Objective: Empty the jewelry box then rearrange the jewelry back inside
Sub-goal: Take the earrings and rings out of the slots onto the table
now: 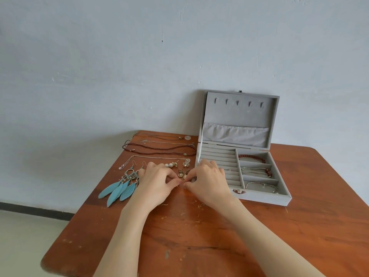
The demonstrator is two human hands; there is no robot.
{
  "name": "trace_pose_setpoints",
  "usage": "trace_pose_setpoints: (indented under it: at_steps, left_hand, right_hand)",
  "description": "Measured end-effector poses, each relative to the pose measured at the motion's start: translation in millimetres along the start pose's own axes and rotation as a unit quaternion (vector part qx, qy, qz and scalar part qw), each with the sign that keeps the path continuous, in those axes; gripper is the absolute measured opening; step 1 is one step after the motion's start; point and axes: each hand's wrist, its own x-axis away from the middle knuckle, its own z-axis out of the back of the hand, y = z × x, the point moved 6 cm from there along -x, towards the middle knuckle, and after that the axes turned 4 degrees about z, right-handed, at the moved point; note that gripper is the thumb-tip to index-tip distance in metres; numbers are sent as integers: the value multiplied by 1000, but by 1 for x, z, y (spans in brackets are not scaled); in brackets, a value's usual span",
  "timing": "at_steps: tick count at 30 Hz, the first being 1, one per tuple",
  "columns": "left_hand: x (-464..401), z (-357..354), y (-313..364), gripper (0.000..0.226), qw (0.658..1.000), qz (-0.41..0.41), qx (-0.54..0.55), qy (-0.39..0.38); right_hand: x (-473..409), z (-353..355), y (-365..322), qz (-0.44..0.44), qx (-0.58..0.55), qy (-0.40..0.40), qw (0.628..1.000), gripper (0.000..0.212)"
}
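Observation:
The grey jewelry box [265, 198] stands open at the table's back right, lid up against the wall. Its right compartments hold a red bead bracelet [252, 157], a cord bracelet [257, 170] and a thin silver bracelet [261, 185]. A small piece lies in the ring rolls [229, 170]. My left hand [157, 183] and my right hand [209, 179] meet fingertip to fingertip on the table just left of the box, pinching something too small to make out. Blue feather earrings [119, 188], small earrings [183, 172] and several necklaces [159, 149] lie to the left.
The wooden table [199, 246] has scratches and light crumbs near my wrists. Its left edge drops to a pale floor [24, 236]. A plain wall stands right behind the box lid [237, 112].

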Motion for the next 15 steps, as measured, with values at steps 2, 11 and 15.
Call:
trace_pose_setpoints:
  at_steps: [2,11,15]
  left_hand:
    - [0,0,0,18,1000,-3,12,-1]
    - [5,13,19,13,985,-91,122,85]
    - [5,8,33,15,983,-126,108,84]
  right_hand:
    - [1,1,0,5,-1,-2,1000,19]
    - [12,28,25,28,-105,69,992,15]
    - [15,46,56,10,-94,114,989,14]
